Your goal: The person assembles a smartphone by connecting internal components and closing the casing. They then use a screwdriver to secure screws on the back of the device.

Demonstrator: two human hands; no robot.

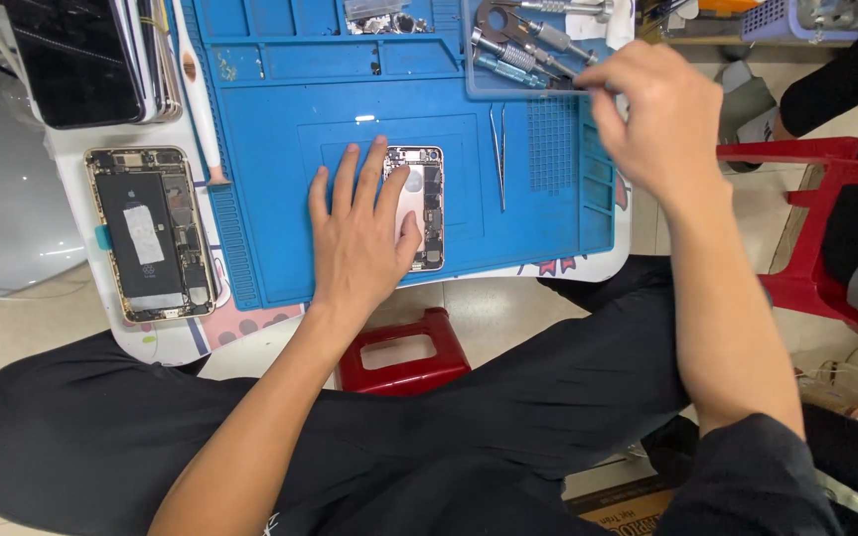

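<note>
My left hand point(359, 233) lies flat, fingers spread, pinning the open phone point(422, 206) mid-mat point(270, 199); its long axis runs away from me. It looks light, stiff and fragile inside, so I'd grip the edges. Farther off, my right hand point(652, 119) pinches a screwdriver point(523, 69) in the tray point(474, 60).

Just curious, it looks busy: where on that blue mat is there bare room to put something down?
Bare: the blue mat left of the left hand, and between tweezers and its right edge. Crowded: the tool tray.
</note>
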